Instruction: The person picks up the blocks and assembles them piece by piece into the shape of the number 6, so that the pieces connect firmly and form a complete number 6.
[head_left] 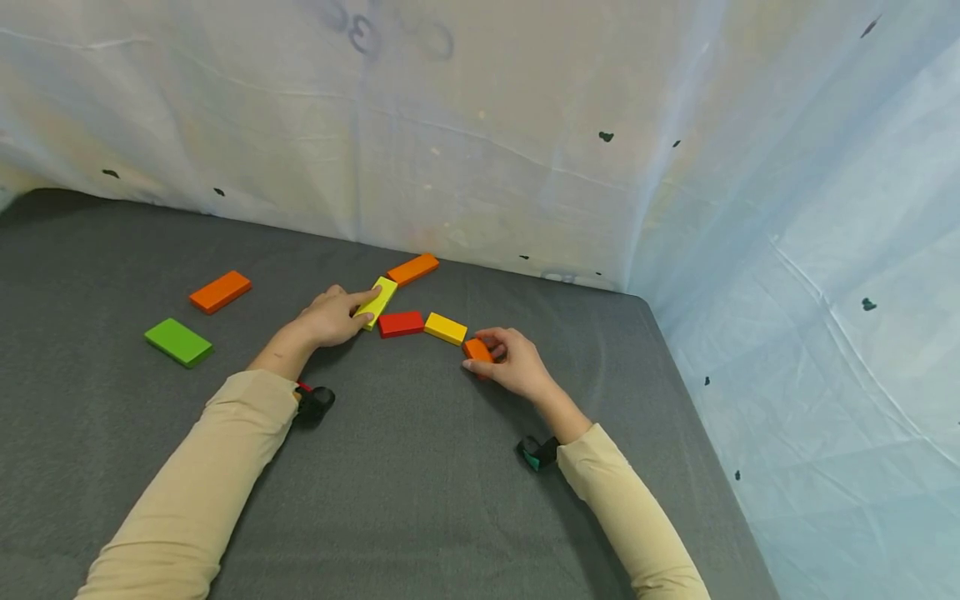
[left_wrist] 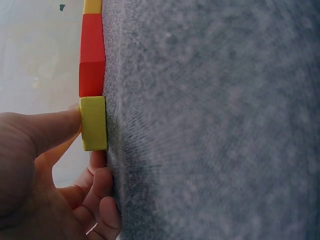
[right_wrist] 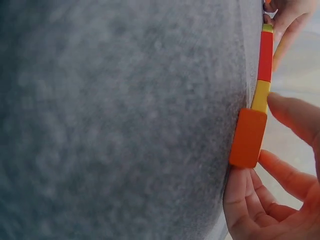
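Note:
My left hand [head_left: 330, 318] holds a lemon-yellow block [head_left: 381, 298] with thumb and index finger; the other fingers curl beside it. A red block [head_left: 401, 324] lies against its near right side, followed by a golden-yellow block [head_left: 446, 328]. At the right end of this row, my right hand [head_left: 513, 362] grips an orange block [head_left: 477, 351] between thumb and fingers. In the right wrist view, that orange block [right_wrist: 248, 138] shows its broad face beside the golden-yellow block [right_wrist: 260, 96]. Another orange block [head_left: 413, 269] lies at the lemon-yellow block's far end.
Off to the left on the grey cloth surface [head_left: 420, 500] lie a third orange block [head_left: 221, 292] and a green block [head_left: 178, 342]. A pale sheet [head_left: 465, 125] hangs along the back and right edges. Each wrist carries a small black camera.

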